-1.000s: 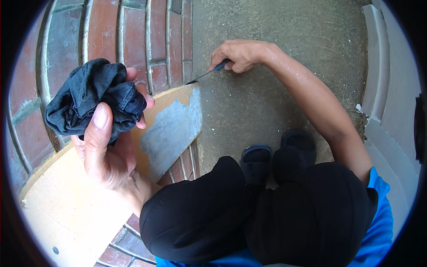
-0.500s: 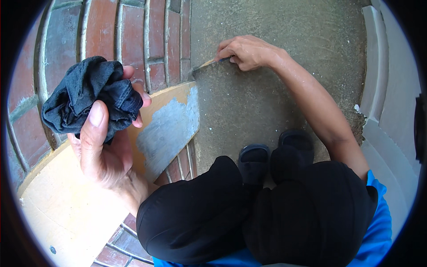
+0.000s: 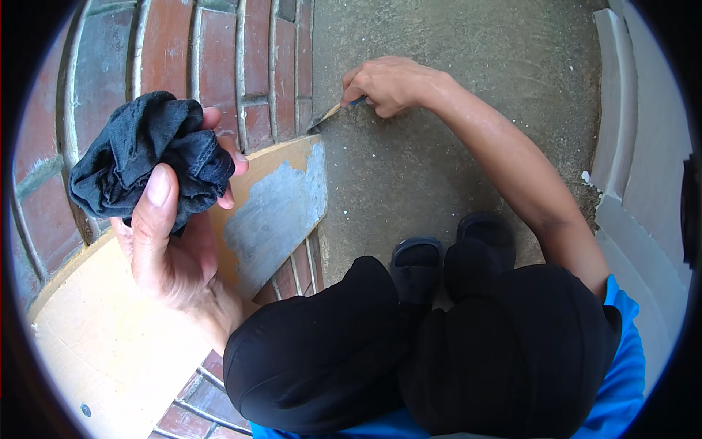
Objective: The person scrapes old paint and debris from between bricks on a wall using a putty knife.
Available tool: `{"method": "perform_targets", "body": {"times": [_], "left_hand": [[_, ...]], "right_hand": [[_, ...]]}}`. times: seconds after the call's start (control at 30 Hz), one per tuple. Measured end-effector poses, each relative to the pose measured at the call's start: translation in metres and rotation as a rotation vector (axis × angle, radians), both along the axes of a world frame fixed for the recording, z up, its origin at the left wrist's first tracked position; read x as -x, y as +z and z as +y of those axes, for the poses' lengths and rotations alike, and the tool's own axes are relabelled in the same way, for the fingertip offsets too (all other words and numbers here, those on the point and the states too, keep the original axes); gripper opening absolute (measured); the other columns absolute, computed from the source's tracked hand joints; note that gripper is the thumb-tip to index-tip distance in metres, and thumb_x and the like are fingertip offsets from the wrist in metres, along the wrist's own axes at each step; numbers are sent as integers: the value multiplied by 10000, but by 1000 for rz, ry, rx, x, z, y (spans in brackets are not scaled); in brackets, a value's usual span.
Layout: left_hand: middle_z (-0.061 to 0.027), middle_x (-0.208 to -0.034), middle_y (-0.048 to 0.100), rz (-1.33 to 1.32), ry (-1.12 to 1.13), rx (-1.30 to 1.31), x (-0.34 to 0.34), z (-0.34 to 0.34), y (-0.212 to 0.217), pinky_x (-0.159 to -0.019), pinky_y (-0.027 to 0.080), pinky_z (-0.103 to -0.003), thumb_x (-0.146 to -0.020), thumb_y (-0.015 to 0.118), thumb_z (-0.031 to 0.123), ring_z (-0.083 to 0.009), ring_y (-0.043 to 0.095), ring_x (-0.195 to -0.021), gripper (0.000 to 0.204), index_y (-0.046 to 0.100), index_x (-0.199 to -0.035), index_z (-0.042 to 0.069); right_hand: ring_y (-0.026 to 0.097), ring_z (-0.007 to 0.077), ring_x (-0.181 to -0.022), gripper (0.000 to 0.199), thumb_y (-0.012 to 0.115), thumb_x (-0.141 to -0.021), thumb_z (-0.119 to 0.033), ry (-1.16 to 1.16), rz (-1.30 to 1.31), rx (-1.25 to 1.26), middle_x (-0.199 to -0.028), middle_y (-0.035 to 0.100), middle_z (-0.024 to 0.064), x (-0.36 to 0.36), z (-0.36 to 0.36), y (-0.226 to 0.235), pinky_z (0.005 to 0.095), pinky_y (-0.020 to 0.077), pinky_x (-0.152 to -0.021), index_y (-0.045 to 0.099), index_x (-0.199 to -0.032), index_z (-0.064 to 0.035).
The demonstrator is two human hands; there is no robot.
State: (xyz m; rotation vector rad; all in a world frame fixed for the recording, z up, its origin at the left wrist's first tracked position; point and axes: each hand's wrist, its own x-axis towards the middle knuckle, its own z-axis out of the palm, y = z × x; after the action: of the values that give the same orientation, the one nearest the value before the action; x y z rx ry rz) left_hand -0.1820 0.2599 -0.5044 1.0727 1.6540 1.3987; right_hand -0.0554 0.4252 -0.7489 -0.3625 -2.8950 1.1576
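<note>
A crumpled black cloth (image 3: pixel 150 157) is bunched up in my left hand (image 3: pixel 172 256), with the thumb pressed across its front. My left hand is raised over the yellow ledge (image 3: pixel 292 152), whose end has a patch of bare grey. Farther off to the right, my right hand (image 3: pixel 387 86) is closed around a slim hand tool (image 3: pixel 332 112) with a pale wood-coloured part, a bit of blue and a dark, narrow tip. Its exact kind is unclear. The tip points left and down, at the ledge's far corner, where brick and floor meet.
A brick wall (image 3: pixel 219 55) with pale joints rises on the left. The rough grey concrete floor (image 3: pixel 453 161) runs beside it. At the right stands a pale wall base (image 3: pixel 618 110) with a ragged edge. My dark sandals (image 3: pixel 418 256) and bent knees are below.
My right hand has shifted slightly left, and the tool's tip has moved closer to the brick and the ledge's corner. My left hand and the cloth have stayed nearly still.
</note>
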Motion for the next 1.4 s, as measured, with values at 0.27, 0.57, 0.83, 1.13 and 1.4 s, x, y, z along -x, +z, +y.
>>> {"method": "perform_targets", "body": {"times": [0.27,0.57,0.83,1.13,1.4], "left_hand": [[-296,-1117,593,-21,-5,-10,2,6,-9,-573,529,-288,-844,638,209,-320,643,-826,545,454,-1259,-92],[-296,-1123,590,-27,4,-4,2,3,-5,-568,528,-288,-844,640,201,-321,639,-827,551,445,-1264,-98],[-289,-1144,577,-36,6,-54,5,5,-7,-569,522,-289,-873,619,197,-320,627,-842,506,462,-1259,-89],[-293,-1150,572,-53,-9,-66,4,2,-4,-580,523,-291,-882,609,194,-325,621,-854,501,455,-1261,-95],[-288,-1137,581,-33,13,-46,3,0,-2,-579,525,-289,-880,609,200,-316,629,-848,509,450,-1258,-100]], "right_hand": [[633,302,-990,428,596,-729,59,-191,137,-7,-1099,652,63,-26,6,-17,404,516,-827,680,-1121,-90],[633,328,-975,405,571,-755,66,-160,238,118,-1075,644,124,-26,-22,-7,430,511,-825,643,-1145,-18],[639,346,-924,436,567,-744,93,3,206,176,-1065,641,137,-23,-35,27,425,520,-794,640,-1159,-18],[629,337,-955,450,564,-738,78,-66,221,205,-1049,641,140,-30,-34,15,417,513,-805,637,-1171,-22],[636,271,-839,369,535,-818,35,-317,401,104,-938,645,139,-31,-4,-1,379,509,-733,628,-1170,-20]]}}
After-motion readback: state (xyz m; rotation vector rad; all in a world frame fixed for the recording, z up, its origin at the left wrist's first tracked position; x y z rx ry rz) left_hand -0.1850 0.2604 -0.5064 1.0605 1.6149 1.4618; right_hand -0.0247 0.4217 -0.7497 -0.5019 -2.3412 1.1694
